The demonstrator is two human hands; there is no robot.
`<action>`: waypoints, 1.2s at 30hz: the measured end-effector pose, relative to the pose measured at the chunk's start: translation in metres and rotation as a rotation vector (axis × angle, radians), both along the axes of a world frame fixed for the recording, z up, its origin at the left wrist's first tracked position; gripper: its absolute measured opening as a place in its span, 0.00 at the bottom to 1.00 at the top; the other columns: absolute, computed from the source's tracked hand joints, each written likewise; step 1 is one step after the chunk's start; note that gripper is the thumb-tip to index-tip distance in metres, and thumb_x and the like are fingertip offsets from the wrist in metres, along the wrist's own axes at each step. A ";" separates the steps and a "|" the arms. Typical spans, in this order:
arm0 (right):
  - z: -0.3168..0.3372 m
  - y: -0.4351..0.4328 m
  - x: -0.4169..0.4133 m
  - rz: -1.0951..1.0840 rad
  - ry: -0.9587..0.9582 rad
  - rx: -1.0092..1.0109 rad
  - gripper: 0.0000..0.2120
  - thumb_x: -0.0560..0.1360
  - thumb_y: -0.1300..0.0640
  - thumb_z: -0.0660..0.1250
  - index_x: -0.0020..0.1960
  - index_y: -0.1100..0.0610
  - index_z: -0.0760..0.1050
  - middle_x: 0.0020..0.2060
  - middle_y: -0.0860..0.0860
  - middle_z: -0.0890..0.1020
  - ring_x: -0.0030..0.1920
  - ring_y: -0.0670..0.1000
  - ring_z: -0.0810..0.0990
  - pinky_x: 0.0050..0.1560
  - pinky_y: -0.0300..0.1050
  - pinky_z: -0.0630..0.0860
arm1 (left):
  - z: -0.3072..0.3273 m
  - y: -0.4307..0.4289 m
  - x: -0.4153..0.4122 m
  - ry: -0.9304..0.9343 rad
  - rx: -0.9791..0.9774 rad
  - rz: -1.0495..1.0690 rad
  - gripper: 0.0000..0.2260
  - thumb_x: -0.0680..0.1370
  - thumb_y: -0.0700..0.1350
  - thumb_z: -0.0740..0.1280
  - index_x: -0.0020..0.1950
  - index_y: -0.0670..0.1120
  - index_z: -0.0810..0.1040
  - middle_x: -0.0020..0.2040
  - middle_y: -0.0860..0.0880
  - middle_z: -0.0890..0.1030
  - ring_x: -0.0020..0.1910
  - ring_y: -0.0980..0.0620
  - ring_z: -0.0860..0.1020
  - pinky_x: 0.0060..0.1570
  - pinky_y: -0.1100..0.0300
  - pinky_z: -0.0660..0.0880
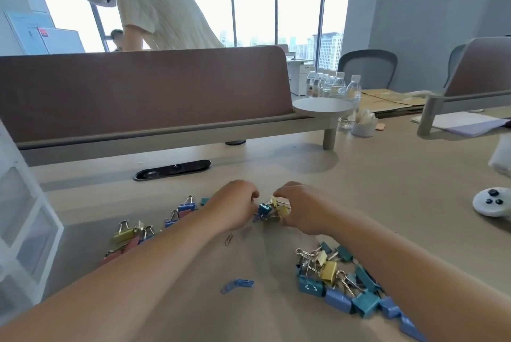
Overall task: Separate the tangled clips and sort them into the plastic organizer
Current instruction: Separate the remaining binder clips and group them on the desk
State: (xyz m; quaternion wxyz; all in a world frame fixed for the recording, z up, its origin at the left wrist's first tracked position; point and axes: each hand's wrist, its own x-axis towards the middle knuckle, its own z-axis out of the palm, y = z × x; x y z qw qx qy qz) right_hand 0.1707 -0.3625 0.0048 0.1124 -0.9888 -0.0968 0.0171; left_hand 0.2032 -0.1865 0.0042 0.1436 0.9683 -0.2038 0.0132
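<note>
Both bare arms reach forward and come close together in the middle of the frame. The left hand (233, 204) is curled with its fingers pinched. The right hand (300, 207) is curled too, fingertips pinched, almost touching the left.

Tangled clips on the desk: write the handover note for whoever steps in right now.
Left hand and right hand: both pinch the small tangled knot of blue and gold binder clips between them, mid-desk.
Mixed pile of pink, gold and blue binder clips: lies under the left forearm.
Larger heap of teal, blue and gold binder clips: lies by the right forearm.
Loose blue paper clips and one small copper paper clip: lie on the desk.
Translucent plastic drawer organizer: far left edge, contents unclear.
Done: nothing visibly sorted.
Left: untangle all piles, then sort.
</note>
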 end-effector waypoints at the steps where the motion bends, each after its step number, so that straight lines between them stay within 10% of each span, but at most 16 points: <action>1: 0.000 0.002 0.008 0.013 0.027 -0.026 0.31 0.74 0.51 0.71 0.75 0.49 0.65 0.71 0.46 0.69 0.64 0.52 0.74 0.63 0.48 0.73 | -0.001 -0.003 0.005 0.009 0.005 -0.008 0.17 0.78 0.46 0.67 0.67 0.47 0.76 0.63 0.48 0.78 0.60 0.49 0.75 0.55 0.58 0.70; 11: -0.002 0.010 0.042 0.054 0.120 -0.075 0.29 0.66 0.43 0.77 0.64 0.50 0.77 0.54 0.49 0.80 0.50 0.55 0.80 0.49 0.48 0.78 | -0.007 -0.021 0.019 0.086 0.047 -0.032 0.10 0.76 0.47 0.69 0.55 0.45 0.80 0.50 0.46 0.81 0.46 0.48 0.78 0.39 0.59 0.68; 36: 0.015 -0.008 -0.013 -0.139 0.177 0.355 0.06 0.76 0.64 0.62 0.50 0.61 0.78 0.30 0.52 0.81 0.23 0.45 0.77 0.28 0.37 0.75 | 0.014 0.009 -0.023 0.060 -0.089 -0.070 0.11 0.81 0.43 0.61 0.60 0.46 0.81 0.58 0.48 0.80 0.54 0.49 0.78 0.54 0.56 0.74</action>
